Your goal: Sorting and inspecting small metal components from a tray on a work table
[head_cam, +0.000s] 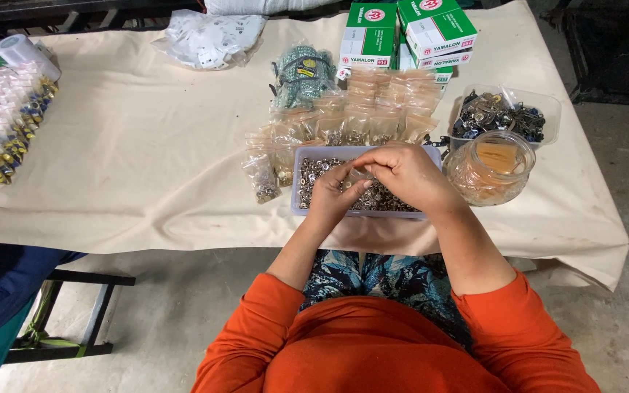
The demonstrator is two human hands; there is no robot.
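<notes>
Below, cloth-covered surface (147, 160); near centre, shallow clear tray (301, 207) of small metal rings (387, 200). My left hand (333, 196) and right hand (409, 175) meet over it, fingers pinched narrow on a small clear packet (358, 177). Filled packets (373, 109) lie far; glass jar (491, 167) right. Best kept low over the tray, so dropped rings fall back in.

Both hands hide much of the clear tray (300, 191) of metal snaps; the white sack (256, 6) at the table's far edge is cut off.
</notes>
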